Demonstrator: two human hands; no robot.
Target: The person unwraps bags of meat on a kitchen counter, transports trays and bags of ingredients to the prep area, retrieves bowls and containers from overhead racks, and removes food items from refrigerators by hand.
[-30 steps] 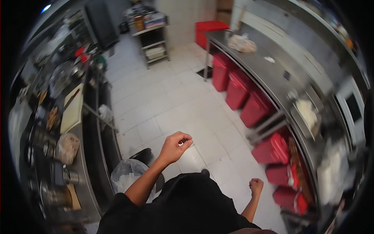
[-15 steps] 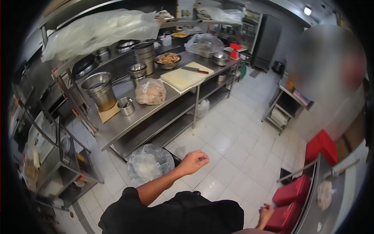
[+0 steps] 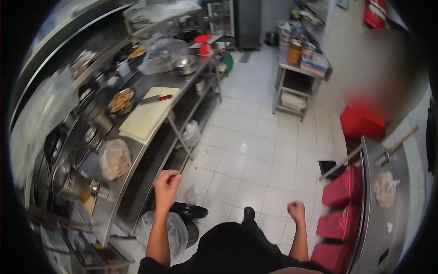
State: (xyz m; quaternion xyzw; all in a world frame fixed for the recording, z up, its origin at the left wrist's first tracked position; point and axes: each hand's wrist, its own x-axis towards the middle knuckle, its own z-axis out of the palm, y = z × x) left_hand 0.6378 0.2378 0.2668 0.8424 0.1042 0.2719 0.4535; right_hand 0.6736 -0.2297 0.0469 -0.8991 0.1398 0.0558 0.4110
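Left hand (image 3: 167, 189), nearest the counter (image 3: 106, 210), and right hand (image 3: 296, 211): fingers curled closed, nothing visibly held. Knife (image 3: 155, 99) lies flat on cutting board (image 3: 143, 116), likely for stability.

The person wore a plain black top (image 3: 216, 251) with a short, loose sleeve (image 3: 151, 266) over the left upper arm, dark trousers (image 3: 258, 235) and a black shoe (image 3: 249, 213) with a rounded toe. The left hand (image 3: 168, 180) was bare.
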